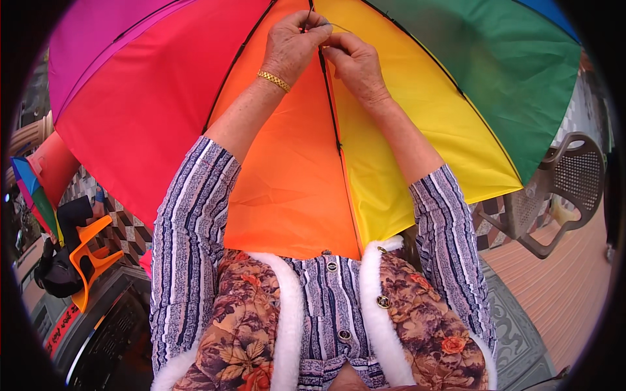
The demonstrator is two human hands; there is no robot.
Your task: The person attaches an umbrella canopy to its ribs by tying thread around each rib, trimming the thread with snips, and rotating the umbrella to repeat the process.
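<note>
An open rainbow umbrella (280, 189) spreads in front of me with its inner side and dark ribs showing. My left hand (293, 49), with a gold bracelet (274, 81) at the wrist, is pinched closed at the upper part of the rib (331, 104) between the orange and yellow panels. Just right of that rib, my right hand (357, 68) is closed too, thumb against curled fingers. The two hands' fingertips nearly meet. A fine thread-like strand (340, 27) shows by them, but what each pinch holds is too small to make out.
To the right stands a grey-brown plastic chair (574, 176) on the paved floor. An orange plastic chair (91, 260) is at the left, with a person in dark clothes (60, 270) beside it. Another multicoloured umbrella (40, 195) is at the far left.
</note>
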